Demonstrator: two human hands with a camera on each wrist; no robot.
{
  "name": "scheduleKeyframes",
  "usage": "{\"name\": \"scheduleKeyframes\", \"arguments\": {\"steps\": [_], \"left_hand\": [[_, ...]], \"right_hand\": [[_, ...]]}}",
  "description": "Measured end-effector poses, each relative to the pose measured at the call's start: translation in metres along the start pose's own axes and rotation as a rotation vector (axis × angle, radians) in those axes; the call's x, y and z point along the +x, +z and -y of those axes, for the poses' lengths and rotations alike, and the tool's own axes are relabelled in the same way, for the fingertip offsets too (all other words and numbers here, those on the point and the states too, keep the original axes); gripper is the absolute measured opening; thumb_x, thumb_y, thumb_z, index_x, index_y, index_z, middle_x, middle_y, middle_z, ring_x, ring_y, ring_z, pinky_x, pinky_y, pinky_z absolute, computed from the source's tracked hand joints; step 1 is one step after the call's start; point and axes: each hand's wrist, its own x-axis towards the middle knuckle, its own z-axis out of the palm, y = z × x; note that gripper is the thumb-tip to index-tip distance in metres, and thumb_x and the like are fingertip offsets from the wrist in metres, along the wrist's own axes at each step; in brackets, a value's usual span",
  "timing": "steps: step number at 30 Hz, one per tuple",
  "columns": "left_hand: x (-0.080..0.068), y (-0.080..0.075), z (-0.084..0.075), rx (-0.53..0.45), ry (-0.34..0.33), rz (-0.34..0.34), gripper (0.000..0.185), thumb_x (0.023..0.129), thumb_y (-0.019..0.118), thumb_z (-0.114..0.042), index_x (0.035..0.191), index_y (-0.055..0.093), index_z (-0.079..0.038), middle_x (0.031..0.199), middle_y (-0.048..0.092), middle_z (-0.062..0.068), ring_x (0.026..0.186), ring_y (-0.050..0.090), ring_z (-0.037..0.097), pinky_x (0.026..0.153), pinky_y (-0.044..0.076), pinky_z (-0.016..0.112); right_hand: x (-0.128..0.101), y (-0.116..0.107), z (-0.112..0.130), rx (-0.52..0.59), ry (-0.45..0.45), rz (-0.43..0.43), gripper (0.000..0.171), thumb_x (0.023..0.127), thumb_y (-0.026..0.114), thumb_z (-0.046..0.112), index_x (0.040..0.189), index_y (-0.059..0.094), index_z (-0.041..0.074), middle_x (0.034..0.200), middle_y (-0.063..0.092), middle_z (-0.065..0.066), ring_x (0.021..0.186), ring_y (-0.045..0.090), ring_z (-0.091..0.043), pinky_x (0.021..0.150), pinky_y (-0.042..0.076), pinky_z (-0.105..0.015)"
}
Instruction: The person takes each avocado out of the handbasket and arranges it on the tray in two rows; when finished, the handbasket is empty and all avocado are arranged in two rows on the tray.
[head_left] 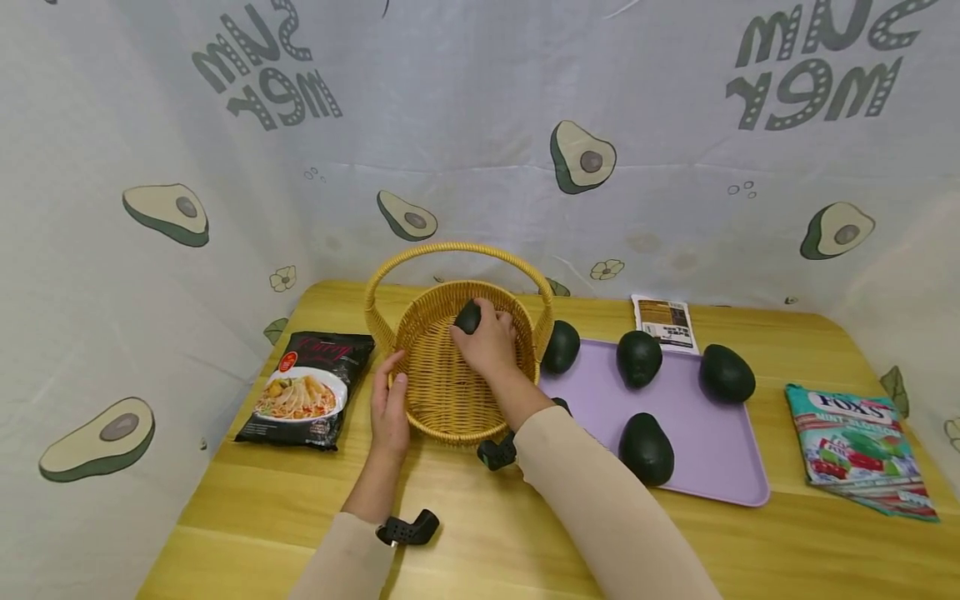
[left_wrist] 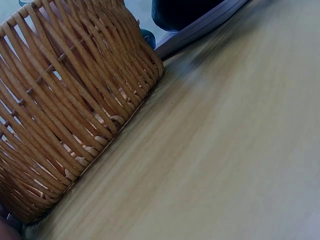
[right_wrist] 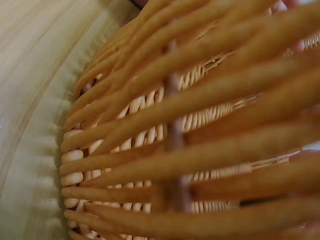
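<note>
The right hand (head_left: 491, 342) grips an avocado (head_left: 468, 317) inside the basket (head_left: 442, 392); the left hand (head_left: 390, 408), fingers straight, rests against the basket's outer wall.

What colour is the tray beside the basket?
The tray is light purple, seen best in the head view.

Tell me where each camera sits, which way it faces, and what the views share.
Head: worn on the head, looking forward and down at the table; both forearms show, the left hand against the basket, the right hand holding an avocado inside it.
Left wrist: low by the tabletop, facing the basket's outer wall and the purple tray edge; hardly any of the hand shows.
Right wrist: pressed close to the basket weave, blurred; no hand clearly visible.
Shared: the basket appears in all three views.
</note>
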Motion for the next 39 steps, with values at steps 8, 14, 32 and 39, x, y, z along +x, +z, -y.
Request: {"name": "scheduleKeyframes", "arguments": {"steps": [8, 14, 32, 39], "left_hand": [[-0.0005, -0.0005, -0.0023, 0.002, -0.004, -0.002, 0.041, 0.107, 0.038, -0.011, 0.145, 0.047, 0.000, 0.155, 0.043, 0.018, 0.144, 0.036, 0.022, 0.110, 0.032, 0.018], [0.0003, 0.0004, -0.0011, -0.005, -0.009, 0.003, 0.042, 0.107, 0.036, -0.010, 0.146, 0.044, 0.003, 0.155, 0.041, 0.023, 0.144, 0.036, 0.029, 0.110, 0.033, 0.019], [-0.0018, 0.0011, -0.0017, 0.019, -0.018, 0.010, 0.043, 0.108, 0.037, -0.017, 0.147, 0.044, 0.000, 0.157, 0.041, 0.017, 0.146, 0.035, 0.028, 0.110, 0.032, 0.018], [-0.0019, 0.0007, -0.0018, 0.024, -0.016, 0.003, 0.043, 0.108, 0.038, -0.017, 0.147, 0.046, 0.000, 0.157, 0.041, 0.016, 0.146, 0.034, 0.028, 0.111, 0.031, 0.018]], "right_hand": [[0.0057, 0.0038, -0.0036, -0.021, -0.003, 0.000, 0.073, 0.097, 0.068, 0.034, 0.159, 0.031, 0.023, 0.152, 0.038, -0.024, 0.138, 0.043, -0.044, 0.106, 0.045, -0.058], [0.0087, 0.0049, -0.0044, -0.027, -0.001, -0.003, 0.075, 0.097, 0.068, 0.033, 0.160, 0.028, 0.022, 0.151, 0.041, -0.026, 0.135, 0.048, -0.046, 0.106, 0.046, -0.058], [0.0067, 0.0028, -0.0031, 0.052, -0.076, -0.028, 0.076, 0.095, 0.071, 0.031, 0.159, 0.032, 0.019, 0.151, 0.042, -0.021, 0.132, 0.052, -0.042, 0.105, 0.048, -0.057], [0.0034, 0.0025, -0.0015, 0.070, -0.148, -0.043, 0.075, 0.093, 0.073, 0.034, 0.156, 0.036, 0.019, 0.151, 0.044, -0.019, 0.131, 0.053, -0.039, 0.104, 0.048, -0.056]]}}
